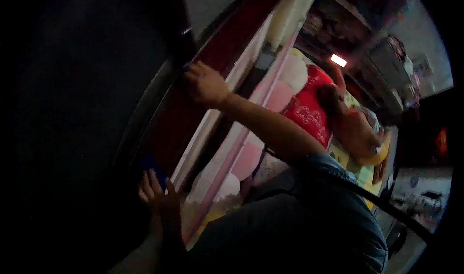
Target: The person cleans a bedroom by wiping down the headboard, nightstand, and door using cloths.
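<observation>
Between the right grip (208,83) and the left grip (154,189), the dark red surface (179,121) offers a bare stretch where a hand could pass. Just beside both grips, a pale strip (197,141) runs alongside, and past it a pink-edged rail (229,154) stands in the way, crossed by the right forearm (270,126). On the grips' other side it is too dark to tell what room there is.

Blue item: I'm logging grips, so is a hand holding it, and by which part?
The left hand has its fingers on the lower end, in view, of the blue item; whether they grip or only press it is too dark to tell.
</observation>
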Tool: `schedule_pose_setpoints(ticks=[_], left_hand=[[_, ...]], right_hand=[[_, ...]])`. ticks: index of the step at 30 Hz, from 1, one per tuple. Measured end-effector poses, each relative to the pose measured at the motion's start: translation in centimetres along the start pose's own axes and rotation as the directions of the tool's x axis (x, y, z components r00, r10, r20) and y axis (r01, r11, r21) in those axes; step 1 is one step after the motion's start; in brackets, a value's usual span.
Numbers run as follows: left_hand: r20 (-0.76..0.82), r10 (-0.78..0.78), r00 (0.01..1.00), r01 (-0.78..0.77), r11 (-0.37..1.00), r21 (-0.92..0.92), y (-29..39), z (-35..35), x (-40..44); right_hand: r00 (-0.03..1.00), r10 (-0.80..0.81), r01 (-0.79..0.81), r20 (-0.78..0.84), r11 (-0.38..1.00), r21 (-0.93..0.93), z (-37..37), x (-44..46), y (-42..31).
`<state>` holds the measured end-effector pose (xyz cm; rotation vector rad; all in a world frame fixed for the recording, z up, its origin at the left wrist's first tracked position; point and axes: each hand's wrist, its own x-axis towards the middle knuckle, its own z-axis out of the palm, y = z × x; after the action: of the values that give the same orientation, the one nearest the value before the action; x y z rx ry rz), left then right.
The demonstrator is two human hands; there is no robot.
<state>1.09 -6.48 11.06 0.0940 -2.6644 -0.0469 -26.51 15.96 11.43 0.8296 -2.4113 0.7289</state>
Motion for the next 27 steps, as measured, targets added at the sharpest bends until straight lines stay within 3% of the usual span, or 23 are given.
schedule_pose_setpoints(ticks=[2,6,10,12,15,20,24,27], left_hand=[[0.076,-0.098,0.992,0.092,0.993,0.078,-0.9,-0.9,0.4],[0.038,-0.114,0.993,0.11,0.99,0.091,-0.6,-0.4,1.0],[0.007,-0.12,0.993,0.118,0.981,0.152,-0.4,-0.4,0.9],[-0.022,-0.104,0.994,0.106,0.977,0.185,-0.1,-0.9,1.1],[0.013,-0.134,0.991,0.128,0.968,0.217,0.4,-1.2,1.3],[-0.051,-0.047,0.998,0.051,0.996,0.073,0.2,-1.9,1.4],[0.049,-0.072,0.996,0.07,0.997,0.03,0.3,-2.8,1.3],[0.076,-0.135,0.988,0.134,0.991,0.012,1.4,-2.7,1.7]], right_hand=[[0.993,0.011,-0.008,0.117,1.0,-0.027,-0.4,0.8,-1.6],[0.998,-0.058,0.061,-0.04,0.995,0.078,-0.2,1.5,-1.6],[0.999,-0.039,0.044,-0.037,0.99,0.134,-0.5,1.5,-1.6],[0.99,-0.085,0.095,-0.11,0.992,0.087,-0.4,1.6,-1.5],[1.0,-0.027,0.027,-0.002,0.99,0.14,-1.1,1.5,-1.6],[0.995,0.031,0.0,-0.096,0.952,0.305,-2.6,1.2,-1.3],[0.985,0.147,-0.1,-0.087,0.909,0.404,-8.3,-3.2,-0.5],[0.986,0.147,-0.115,-0.076,0.939,0.324,-12.4,-9.2,2.0]])
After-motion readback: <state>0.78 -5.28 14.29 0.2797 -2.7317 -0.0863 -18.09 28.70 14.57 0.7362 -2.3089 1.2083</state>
